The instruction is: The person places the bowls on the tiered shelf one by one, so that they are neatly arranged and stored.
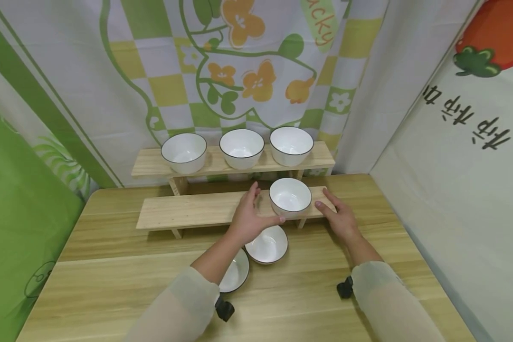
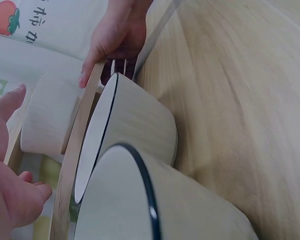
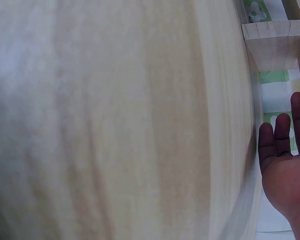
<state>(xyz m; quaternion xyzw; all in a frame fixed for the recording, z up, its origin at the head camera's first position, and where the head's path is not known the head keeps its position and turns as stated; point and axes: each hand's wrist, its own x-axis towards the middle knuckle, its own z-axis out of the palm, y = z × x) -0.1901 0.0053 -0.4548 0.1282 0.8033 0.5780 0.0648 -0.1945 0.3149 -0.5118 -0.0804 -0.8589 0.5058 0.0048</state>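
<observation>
A white bowl with a dark rim (image 1: 290,195) sits upright near the right end of the lower wooden shelf (image 1: 184,210). My left hand (image 1: 250,219) is just left of it, thumb spread out in front of the bowl and fingers straight. On the other side, my right hand (image 1: 343,221) is at the shelf's right end, apart from the bowl, with thumb and forefinger over the board. The right wrist view shows that hand's other fingers (image 3: 282,137) extended. Two similar bowls stand on the table below: one bowl (image 1: 267,246) under my left hand, another bowl (image 1: 236,273) partly hidden by my left forearm.
Three matching bowls stand in a row on the upper shelf (image 1: 154,163): a left bowl (image 1: 184,153), a middle bowl (image 1: 242,148) and a right bowl (image 1: 291,146). A patterned curtain (image 1: 256,61) hangs behind the wooden table (image 1: 124,275); a white wall sheet (image 1: 461,190) is at right.
</observation>
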